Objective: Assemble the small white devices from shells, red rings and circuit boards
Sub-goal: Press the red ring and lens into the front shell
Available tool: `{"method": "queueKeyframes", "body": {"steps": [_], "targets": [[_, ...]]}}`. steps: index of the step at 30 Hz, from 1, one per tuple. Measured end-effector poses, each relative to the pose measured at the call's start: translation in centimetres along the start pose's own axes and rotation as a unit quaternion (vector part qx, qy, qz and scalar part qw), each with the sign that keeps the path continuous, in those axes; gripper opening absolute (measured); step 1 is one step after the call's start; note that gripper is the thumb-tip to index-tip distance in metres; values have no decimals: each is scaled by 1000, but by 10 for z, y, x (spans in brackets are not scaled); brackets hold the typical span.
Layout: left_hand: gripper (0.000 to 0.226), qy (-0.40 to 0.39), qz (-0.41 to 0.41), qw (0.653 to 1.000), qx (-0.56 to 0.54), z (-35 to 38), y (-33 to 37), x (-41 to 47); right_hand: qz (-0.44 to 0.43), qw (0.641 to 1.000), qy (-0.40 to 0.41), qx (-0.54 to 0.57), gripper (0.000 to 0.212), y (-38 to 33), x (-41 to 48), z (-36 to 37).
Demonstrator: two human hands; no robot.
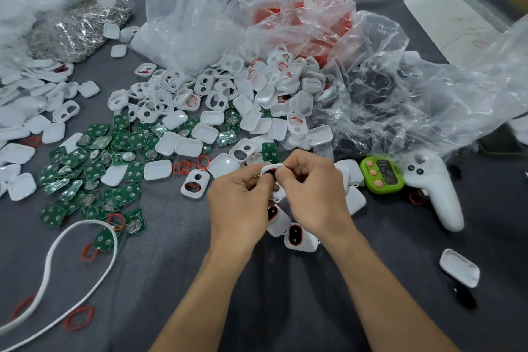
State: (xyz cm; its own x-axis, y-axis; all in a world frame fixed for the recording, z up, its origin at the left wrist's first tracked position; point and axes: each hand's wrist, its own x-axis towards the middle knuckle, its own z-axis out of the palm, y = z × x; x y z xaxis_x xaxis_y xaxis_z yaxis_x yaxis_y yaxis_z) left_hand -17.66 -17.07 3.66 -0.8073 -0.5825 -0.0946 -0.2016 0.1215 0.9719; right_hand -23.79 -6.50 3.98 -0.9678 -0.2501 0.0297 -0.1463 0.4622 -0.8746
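Observation:
My left hand (240,203) and my right hand (310,194) meet at the table's middle and together pinch one small white shell (271,171) with a dark opening and a red ring in it. Their fingers hide most of it. Two assembled white devices (300,238) with red-ringed windows lie just below the hands. A heap of white shells (234,94) spreads behind. Green circuit boards (114,163) lie scattered to the left. Loose red rings (183,167) lie among them.
Clear plastic bags (188,8) stand at the back, one holding red rings (300,23), one metal parts (80,28). A green timer (381,174) and a white controller (437,191) lie to the right. A white strap (57,254) curves at the front left. A lone shell (460,267) sits front right.

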Motion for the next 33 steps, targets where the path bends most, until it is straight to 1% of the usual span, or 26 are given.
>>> {"method": "queueKeyframes", "body": {"steps": [3,5,7,9,11,13,15,17,19,21,23,25,26,27,28,30,32,33], "targets": [[29,-5,1,1000,7,1,-1,-1,-12,998,59,-24,22,-1,-6,7],[25,-38,1,999,22,-2,-1,2,-6,996,80,-25,21,0,-8,9],[23,-61,-7,998,13,-7,-1,9,5,998,58,-23,19,3,-8,7],[27,-46,-7,999,10,-9,-1,13,14,1000,7,-8,14,2,-7,5],[33,-18,2,1000,24,-7,-1,13,22,1000,-15,12,11,-1,-7,7],[30,-10,17,999,42,-5,-3,10,39,999,2,28,13,-3,-7,8],[25,-21,13,999,36,-5,-4,9,61,997,10,55,17,-4,-4,8],[27,-53,-29,998,-30,-7,-6,11,83,993,14,79,20,-3,-1,6],[34,-77,-67,991,-84,-9,-6,13,82,994,18,74,22,-3,1,6],[40,-46,-68,994,-73,-9,-7,16,67,996,17,54,20,-5,1,9],[40,-24,-55,997,-58,-9,-8,17,71,996,19,55,17,-7,2,11],[34,-60,-60,992,-92,-13,-8,19,94,991,8,91,17,-8,6,10],[28,-96,-85,981,-143,-16,-8,22,115,986,-2,123,18,-9,8,9],[24,-145,-116,961,-205,-20,-9,24,144,976,-14,163,19,-11,11,7],[23,-193,-138,936,-258,-25,-10,27,176,962,-38,205,17,-13,14,4],[31,-268,-155,899,-310,-33,-15,29,223,929,-125,268,11,-16,17,-2],[35,-307,-145,882,-327,-37,-19,31,239,907,-192,289,13,-17,19,-8],[36,-315,-136,880,-328,-37,-21,31,239,904,-205,288,14,-18,20,-10]]}}
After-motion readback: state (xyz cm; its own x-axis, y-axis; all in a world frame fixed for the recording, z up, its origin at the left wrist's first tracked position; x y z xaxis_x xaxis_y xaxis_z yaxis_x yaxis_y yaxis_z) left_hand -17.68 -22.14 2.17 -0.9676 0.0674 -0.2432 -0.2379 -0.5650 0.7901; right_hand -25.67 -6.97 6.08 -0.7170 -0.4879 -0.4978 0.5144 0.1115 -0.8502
